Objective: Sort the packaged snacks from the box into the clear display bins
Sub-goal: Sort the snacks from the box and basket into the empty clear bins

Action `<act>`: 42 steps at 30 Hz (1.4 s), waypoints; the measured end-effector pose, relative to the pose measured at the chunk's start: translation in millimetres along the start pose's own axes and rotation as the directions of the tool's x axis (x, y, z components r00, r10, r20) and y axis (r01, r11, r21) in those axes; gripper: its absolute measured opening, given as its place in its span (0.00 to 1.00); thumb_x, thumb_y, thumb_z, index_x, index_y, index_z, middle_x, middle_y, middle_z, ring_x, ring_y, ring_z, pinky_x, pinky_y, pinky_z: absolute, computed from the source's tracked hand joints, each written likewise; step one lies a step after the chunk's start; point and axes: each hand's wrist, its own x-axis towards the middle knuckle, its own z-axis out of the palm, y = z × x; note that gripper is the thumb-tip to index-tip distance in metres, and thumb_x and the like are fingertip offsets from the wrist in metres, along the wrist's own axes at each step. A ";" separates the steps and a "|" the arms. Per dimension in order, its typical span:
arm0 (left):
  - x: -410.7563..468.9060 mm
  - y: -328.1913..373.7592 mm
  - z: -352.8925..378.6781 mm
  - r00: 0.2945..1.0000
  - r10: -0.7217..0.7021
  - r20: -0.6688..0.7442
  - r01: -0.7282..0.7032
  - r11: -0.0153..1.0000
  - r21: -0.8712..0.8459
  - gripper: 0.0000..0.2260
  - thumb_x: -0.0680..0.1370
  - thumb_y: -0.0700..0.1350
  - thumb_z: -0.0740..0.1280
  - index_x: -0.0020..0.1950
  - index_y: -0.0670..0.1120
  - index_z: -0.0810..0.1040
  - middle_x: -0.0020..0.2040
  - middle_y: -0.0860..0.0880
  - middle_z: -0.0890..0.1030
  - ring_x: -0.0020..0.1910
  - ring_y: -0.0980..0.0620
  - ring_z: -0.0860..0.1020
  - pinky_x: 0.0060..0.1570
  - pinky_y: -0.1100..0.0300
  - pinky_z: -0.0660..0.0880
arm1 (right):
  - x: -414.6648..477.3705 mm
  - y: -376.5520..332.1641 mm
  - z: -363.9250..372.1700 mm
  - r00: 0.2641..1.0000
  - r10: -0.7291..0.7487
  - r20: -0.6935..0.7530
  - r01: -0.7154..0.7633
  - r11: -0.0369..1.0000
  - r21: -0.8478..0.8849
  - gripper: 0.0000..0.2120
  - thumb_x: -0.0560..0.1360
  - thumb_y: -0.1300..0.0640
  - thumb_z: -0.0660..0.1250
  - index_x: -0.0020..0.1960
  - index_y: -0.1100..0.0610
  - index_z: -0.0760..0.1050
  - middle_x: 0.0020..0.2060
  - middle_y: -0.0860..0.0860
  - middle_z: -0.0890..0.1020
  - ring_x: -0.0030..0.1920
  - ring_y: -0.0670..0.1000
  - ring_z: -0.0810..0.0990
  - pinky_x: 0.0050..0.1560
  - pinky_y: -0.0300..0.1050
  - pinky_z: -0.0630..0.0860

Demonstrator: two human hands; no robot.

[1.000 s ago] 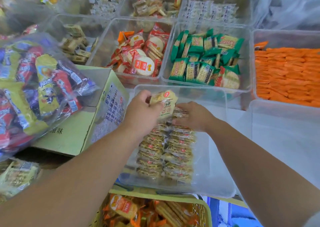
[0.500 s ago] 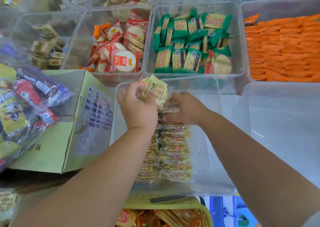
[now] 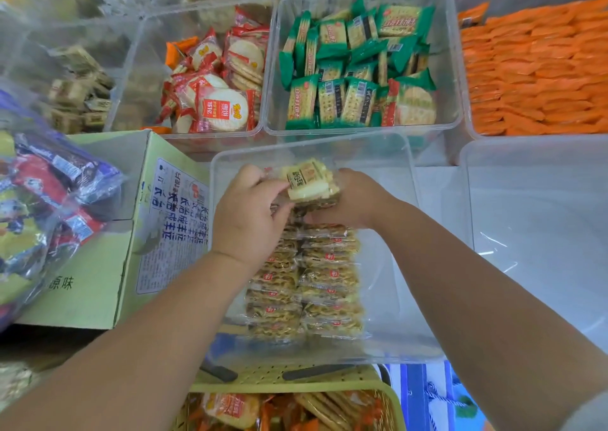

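A clear bin (image 3: 388, 332) in front of me holds two neat rows of yellow snack packets (image 3: 306, 286). My left hand (image 3: 246, 220) and my right hand (image 3: 355, 200) meet at the far end of the rows. Between them they hold a pale yellow snack packet (image 3: 309, 180), tilted, just above the stacked ones. A light green cardboard box (image 3: 108, 259) with blue print stands left of the bin, touching its side.
Behind are bins of red-wrapped round crackers (image 3: 217, 91), green cracker packs (image 3: 358, 68) and orange packets (image 3: 536, 68). An empty-looking clear bin (image 3: 539, 226) sits right. A plastic bag of mixed snacks (image 3: 42, 207) lies on the box. A yellow basket (image 3: 296, 388) is below.
The view has tilted down and moved closer. My left hand has carried the packet from upright near the bin's left to the far end of the rows, where my right hand now also holds it.
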 end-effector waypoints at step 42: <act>66.5 42.1 39.6 0.972 0.064 0.226 -0.108 0.977 0.186 0.13 0.76 0.36 0.71 0.60 0.42 0.78 0.53 0.41 0.77 0.48 0.38 0.79 0.43 0.46 0.77 | -9.4 -4.8 -28.7 0.886 0.440 0.147 -0.425 0.643 0.637 0.21 0.62 0.41 0.70 0.52 0.50 0.80 0.50 0.44 0.81 0.52 0.47 0.79 0.48 0.48 0.78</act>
